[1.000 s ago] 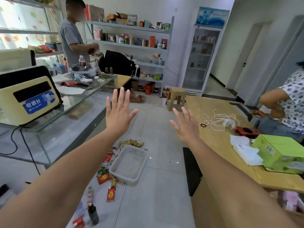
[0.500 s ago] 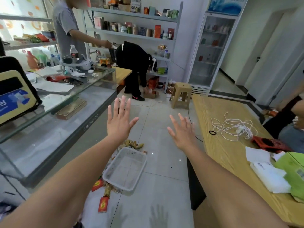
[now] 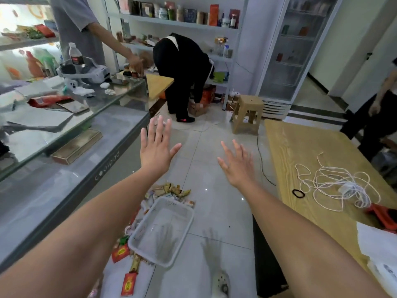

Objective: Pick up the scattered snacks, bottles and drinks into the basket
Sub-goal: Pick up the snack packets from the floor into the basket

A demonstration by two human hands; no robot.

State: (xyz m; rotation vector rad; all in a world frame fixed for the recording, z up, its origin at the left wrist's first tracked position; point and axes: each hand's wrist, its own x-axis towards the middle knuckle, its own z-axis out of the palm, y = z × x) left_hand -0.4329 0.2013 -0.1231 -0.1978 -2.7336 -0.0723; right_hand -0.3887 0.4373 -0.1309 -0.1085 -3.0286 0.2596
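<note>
Left hand [image 3: 155,151] and right hand [image 3: 237,166] hover spread wide, holding nothing; the empty basket [image 3: 167,220] lies on the floor below (long axis roughly near-to-far), snacks [image 3: 169,189] strewn along its left and far edges, nearer the left hand

I'm in a small shop. Left of my left hand [image 3: 155,151] runs a glass display bench [image 3: 111,160], and well beyond both hands stand wall shelves [image 3: 176,20] stocked with boxes, jars and bottles. Beyond my right hand [image 3: 236,166] stands a tall glass-door fridge [image 3: 287,52] with a few items on its racks.
</note>
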